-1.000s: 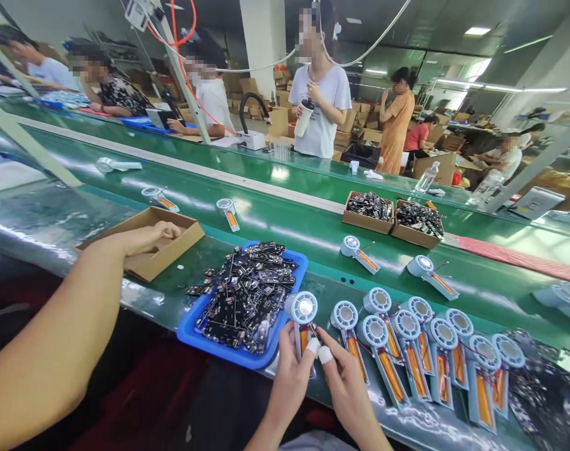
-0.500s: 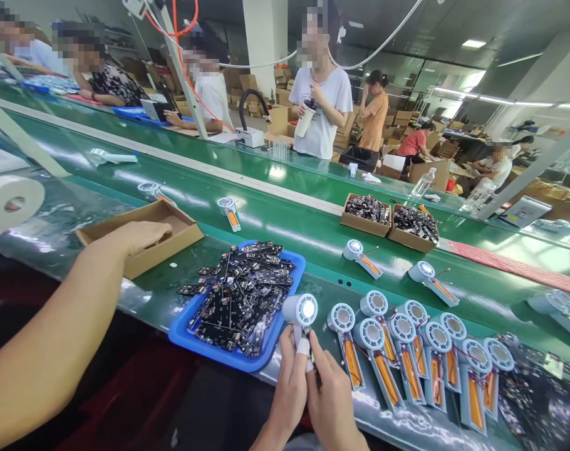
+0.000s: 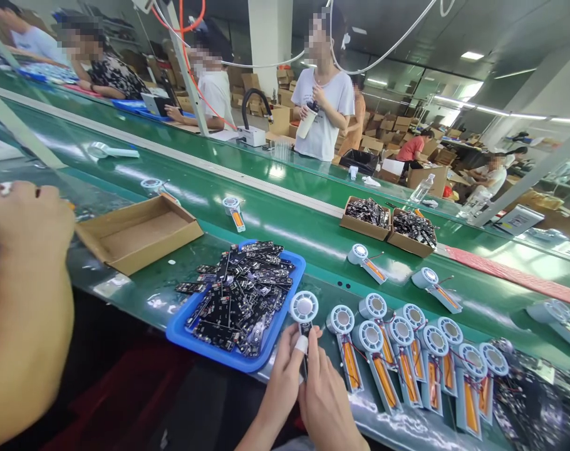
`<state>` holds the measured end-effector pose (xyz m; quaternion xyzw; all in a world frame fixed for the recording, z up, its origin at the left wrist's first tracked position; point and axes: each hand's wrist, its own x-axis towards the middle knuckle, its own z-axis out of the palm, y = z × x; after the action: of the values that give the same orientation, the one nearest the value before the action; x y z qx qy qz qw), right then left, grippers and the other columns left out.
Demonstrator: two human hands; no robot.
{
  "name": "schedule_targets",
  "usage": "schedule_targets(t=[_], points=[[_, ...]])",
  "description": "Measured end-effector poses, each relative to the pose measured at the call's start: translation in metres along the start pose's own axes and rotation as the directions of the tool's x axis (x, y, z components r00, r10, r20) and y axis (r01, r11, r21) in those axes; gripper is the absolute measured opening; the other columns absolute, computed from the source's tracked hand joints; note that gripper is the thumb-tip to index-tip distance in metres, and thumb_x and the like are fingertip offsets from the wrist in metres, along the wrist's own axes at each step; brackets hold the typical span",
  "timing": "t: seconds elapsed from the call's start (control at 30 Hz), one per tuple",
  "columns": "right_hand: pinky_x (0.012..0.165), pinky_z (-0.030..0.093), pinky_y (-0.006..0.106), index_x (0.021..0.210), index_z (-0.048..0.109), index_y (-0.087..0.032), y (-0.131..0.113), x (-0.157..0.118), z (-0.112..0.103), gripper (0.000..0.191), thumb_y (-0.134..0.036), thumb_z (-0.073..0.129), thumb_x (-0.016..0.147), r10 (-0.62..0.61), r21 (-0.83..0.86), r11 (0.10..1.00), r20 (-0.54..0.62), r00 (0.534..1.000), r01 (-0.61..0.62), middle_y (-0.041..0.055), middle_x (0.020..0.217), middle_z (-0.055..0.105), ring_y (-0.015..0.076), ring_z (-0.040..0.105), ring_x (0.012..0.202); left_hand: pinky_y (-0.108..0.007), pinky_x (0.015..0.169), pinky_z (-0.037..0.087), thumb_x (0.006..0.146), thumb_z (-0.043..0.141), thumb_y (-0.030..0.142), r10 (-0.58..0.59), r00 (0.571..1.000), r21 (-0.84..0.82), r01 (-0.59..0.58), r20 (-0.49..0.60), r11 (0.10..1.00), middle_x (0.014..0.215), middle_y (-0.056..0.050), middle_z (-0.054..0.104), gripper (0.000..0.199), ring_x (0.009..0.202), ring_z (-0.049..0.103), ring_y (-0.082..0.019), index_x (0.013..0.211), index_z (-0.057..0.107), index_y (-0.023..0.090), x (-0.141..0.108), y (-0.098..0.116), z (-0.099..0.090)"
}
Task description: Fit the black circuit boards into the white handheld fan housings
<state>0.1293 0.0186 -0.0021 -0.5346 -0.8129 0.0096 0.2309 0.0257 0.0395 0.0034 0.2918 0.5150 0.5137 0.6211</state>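
At the table's front edge, my left hand (image 3: 284,374) and my right hand (image 3: 326,389) are both closed around the handle of a light blue handheld fan (image 3: 304,307). Its round head faces up toward me. A black circuit board (image 3: 305,328) shows at the top of the handle, and the fingers hide most of the rest. White wrapping covers my left thumb. Just left of my hands, a blue tray (image 3: 184,338) holds a heap of black circuit boards (image 3: 233,294). To the right stand several fan bodies (image 3: 370,336) with orange battery packs and thin wires.
A co-worker's arm (image 3: 29,300) reaches in at the left, beside an open cardboard box (image 3: 139,235). Fans lie spaced along the green conveyor (image 3: 285,219). Two cardboard boxes of boards (image 3: 367,216) sit across it. More boards (image 3: 538,388) lie at the right.
The fan head in my hands has turned to face me more, with both hands still holding it. The co-worker's hand has left the cardboard box and moved left.
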Motion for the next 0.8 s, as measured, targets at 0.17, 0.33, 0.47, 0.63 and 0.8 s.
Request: schedule_targets(t=[0.17, 0.33, 0.47, 0.63, 0.8], points=[[0.074, 0.065, 0.035, 0.163, -0.008, -0.013, 0.002, -0.008, 0.031, 0.067, -0.013, 0.023, 0.103, 0.060, -0.097, 0.992, -0.210, 0.976, -0.082, 0.0210, 0.118, 0.071, 0.0290, 0.073, 0.097, -0.036, 0.104, 0.050, 0.097, 0.036, 0.048, 0.053, 0.995, 0.418, -0.082, 0.081, 0.905, 0.131, -0.014, 0.069, 0.047, 0.126, 0.062, -0.025, 0.128, 0.055, 0.018, 0.003, 0.006, 0.001], [0.086, 0.062, 0.045, 0.163, -0.004, -0.014, 0.014, -0.008, 0.042, 0.063, -0.018, 0.017, 0.105, 0.054, -0.127, 0.988, -0.233, 0.971, -0.086, 0.0232, 0.129, 0.066, 0.0327, 0.069, 0.113, -0.031, 0.084, 0.056, 0.097, 0.029, 0.030, 0.165, 0.959, 0.808, -0.281, 0.229, 0.518, 0.100, -0.009, 0.079, 0.040, 0.094, 0.074, -0.023, 0.103, 0.068, 0.022, 0.009, 0.044, -0.020], [0.096, 0.057, 0.052, 0.164, -0.004, -0.016, 0.024, -0.002, 0.050, 0.066, -0.014, 0.023, 0.103, 0.053, -0.099, 0.992, -0.214, 0.975, -0.076, 0.0230, 0.139, 0.060, 0.0348, 0.063, 0.123, -0.040, 0.099, 0.048, 0.094, 0.024, 0.019, 0.268, 0.958, 0.934, -0.188, 0.105, 0.305, 0.119, -0.016, 0.072, 0.045, 0.113, 0.067, -0.028, 0.112, 0.066, 0.018, 0.023, 0.091, -0.056], [0.104, 0.052, 0.057, 0.164, -0.003, -0.017, 0.017, 0.002, 0.056, 0.081, -0.008, 0.039, 0.094, 0.118, -0.053, 0.990, -0.161, 0.980, -0.128, 0.0231, 0.151, 0.049, 0.0385, 0.053, 0.135, -0.059, 0.085, 0.049, 0.094, 0.035, 0.039, 0.296, 0.953, 0.997, 0.054, -0.067, 0.051, 0.100, -0.032, 0.072, 0.046, 0.099, 0.069, -0.049, 0.101, 0.066, 0.006, 0.049, 0.122, -0.080], [0.111, 0.048, 0.051, 0.163, 0.006, -0.014, 0.011, -0.005, 0.033, 0.094, -0.007, 0.054, 0.084, 0.123, 0.108, 0.987, -0.024, 0.992, -0.119, 0.0198, 0.160, 0.038, 0.0366, 0.041, 0.144, -0.048, 0.070, 0.052, 0.088, 0.042, 0.035, 0.234, 0.971, 0.998, 0.062, -0.053, -0.031, 0.086, -0.026, 0.076, 0.033, 0.087, 0.073, -0.047, 0.081, 0.067, 0.016, 0.070, 0.125, -0.086]])
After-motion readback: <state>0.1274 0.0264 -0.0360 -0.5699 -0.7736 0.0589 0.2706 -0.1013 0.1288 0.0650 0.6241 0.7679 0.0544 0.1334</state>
